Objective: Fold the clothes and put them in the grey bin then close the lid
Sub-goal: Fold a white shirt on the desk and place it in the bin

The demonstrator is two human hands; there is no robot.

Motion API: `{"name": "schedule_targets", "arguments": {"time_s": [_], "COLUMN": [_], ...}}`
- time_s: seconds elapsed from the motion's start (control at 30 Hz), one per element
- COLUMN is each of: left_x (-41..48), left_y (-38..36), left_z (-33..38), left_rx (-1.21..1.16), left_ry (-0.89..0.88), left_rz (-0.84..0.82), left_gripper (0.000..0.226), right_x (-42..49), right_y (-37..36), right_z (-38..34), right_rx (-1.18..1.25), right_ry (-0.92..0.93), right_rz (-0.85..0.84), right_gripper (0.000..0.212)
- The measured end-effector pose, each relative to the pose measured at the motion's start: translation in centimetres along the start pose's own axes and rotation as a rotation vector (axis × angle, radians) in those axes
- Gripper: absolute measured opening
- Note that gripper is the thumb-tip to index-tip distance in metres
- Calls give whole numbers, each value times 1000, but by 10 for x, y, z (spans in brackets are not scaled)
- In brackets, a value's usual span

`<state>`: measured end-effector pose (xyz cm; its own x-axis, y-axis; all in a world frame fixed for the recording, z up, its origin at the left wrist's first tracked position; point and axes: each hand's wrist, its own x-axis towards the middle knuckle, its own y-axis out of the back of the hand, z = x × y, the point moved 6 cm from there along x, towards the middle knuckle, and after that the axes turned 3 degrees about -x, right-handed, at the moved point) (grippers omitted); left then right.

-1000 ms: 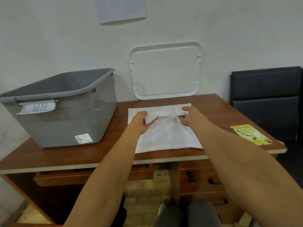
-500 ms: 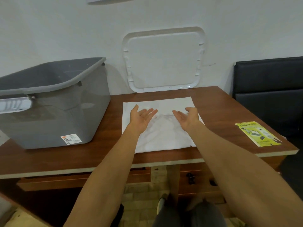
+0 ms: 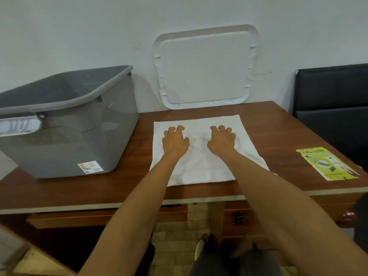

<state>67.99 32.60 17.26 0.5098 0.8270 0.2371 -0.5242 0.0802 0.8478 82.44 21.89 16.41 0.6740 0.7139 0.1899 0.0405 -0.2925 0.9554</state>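
Both hands have turned over since half a second ago: they lay palm-up and spread above the cloth, and now the left hand point(image 3: 175, 141) and the right hand point(image 3: 222, 141) sit palm-down on the white garment point(image 3: 201, 168), side by side near its far half, with a small reddish mark point(image 3: 193, 139) showing between them. A second ago they held up a fold of that cloth; the fold is now down and the piece lies as a flat, squarish shape on the wooden desk point(image 3: 278, 132). To my eye this is the pressing or smoothing of a fold, so folding is still under way and nothing is ready for packing. On each hand the fingers are bent, with the tips on the fabric, but from this angle I cannot tell whether they pinch any cloth under them or only bear down. The grey bin point(image 3: 79, 136) stands open on the desk just left of the garment, apart from it, and its white lid point(image 3: 203, 66) leans against the wall behind. The bin's left end is cut off by the frame, and its smoky walls make the inside hard to read, so I would not say what, if anything, lies in it. Both forearms cover the garment's near corners.
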Motion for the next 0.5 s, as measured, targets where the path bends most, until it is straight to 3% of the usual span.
{"name": "schedule_targets", "arguments": {"time_s": [0.1, 0.3, 0.37, 0.5], "left_x": [13, 35, 41, 52], "left_y": [-21, -32, -32, -27], "left_z": [-17, -26, -28, -30], "left_rx": [45, -117, -182, -239], "left_ry": [126, 272, 325, 271], "left_rz": [-186, -121, -117, -24], "left_gripper": [75, 74, 66, 23], "right_x": [11, 29, 34, 43], "right_y": [-10, -17, -13, 6], "right_z": [2, 6, 4, 4], "right_rx": [-21, -86, -74, -99], "right_ry": [-53, -14, -11, -46], "right_rz": [-29, 27, 61, 137], "right_gripper": [46, 28, 31, 62]}}
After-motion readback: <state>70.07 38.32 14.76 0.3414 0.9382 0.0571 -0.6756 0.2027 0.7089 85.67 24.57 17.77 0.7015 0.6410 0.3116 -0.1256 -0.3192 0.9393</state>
